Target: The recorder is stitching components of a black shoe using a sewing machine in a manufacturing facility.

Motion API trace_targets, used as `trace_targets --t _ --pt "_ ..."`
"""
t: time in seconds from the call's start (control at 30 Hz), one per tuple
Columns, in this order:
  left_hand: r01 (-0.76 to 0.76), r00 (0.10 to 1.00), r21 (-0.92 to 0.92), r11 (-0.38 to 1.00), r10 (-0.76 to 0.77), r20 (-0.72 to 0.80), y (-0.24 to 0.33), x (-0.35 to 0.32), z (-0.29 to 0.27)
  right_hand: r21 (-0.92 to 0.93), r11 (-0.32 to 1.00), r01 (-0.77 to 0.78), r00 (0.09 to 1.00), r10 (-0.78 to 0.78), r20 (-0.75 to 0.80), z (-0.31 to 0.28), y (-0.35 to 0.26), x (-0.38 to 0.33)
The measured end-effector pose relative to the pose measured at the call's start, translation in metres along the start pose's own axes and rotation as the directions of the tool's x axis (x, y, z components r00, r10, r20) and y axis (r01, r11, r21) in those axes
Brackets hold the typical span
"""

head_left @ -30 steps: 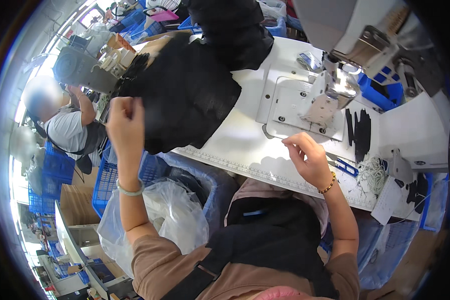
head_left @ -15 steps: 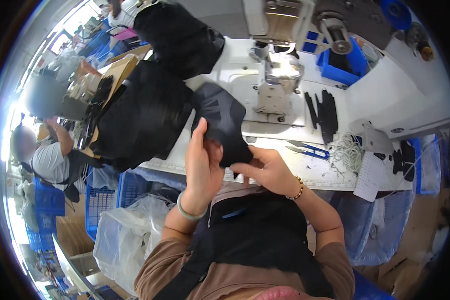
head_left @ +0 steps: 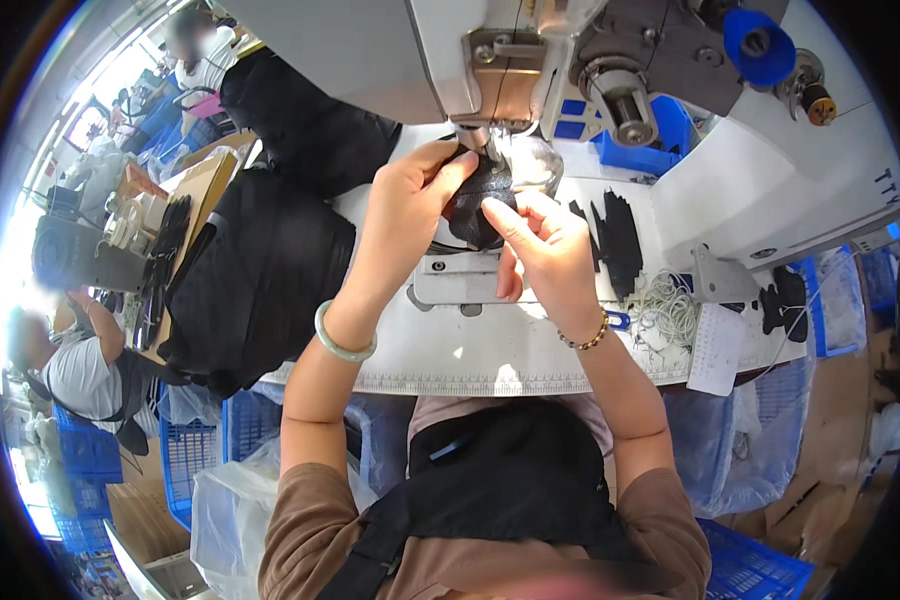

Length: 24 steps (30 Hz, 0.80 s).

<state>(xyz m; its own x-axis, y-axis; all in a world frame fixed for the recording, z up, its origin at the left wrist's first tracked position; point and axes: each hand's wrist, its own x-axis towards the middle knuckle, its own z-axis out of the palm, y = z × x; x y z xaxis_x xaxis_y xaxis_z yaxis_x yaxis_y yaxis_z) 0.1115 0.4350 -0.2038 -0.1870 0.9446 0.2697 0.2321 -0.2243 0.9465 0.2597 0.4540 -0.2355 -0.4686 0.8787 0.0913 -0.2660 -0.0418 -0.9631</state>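
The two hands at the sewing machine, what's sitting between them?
In the head view, a small piece of black fabric lies between the left hand and the right hand, pinched by both under the sewing machine head.

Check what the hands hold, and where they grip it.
Both the left hand and right hand pinch a small black fabric piece by its edges, under the sewing machine head.

Bright daylight glares at left; fisheye bends edges; dark rim.
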Motion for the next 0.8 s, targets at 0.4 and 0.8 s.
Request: trace_targets --t 0.4,0.8 --pt "-0.066 0.997 -0.002 0.998 0.066 -0.028 -0.024 0.035 0.002 -0.326 0.887 0.326 0.912 -0.386 -0.137 -0.007 0.023 0.007" --pt "-0.673 0.574 0.637 0.376 0.809 0.129 -0.073 -0.027 0.006 -0.908 0.406 0.1 0.935 -0.35 -0.054 -0.132 0.072 0.008"
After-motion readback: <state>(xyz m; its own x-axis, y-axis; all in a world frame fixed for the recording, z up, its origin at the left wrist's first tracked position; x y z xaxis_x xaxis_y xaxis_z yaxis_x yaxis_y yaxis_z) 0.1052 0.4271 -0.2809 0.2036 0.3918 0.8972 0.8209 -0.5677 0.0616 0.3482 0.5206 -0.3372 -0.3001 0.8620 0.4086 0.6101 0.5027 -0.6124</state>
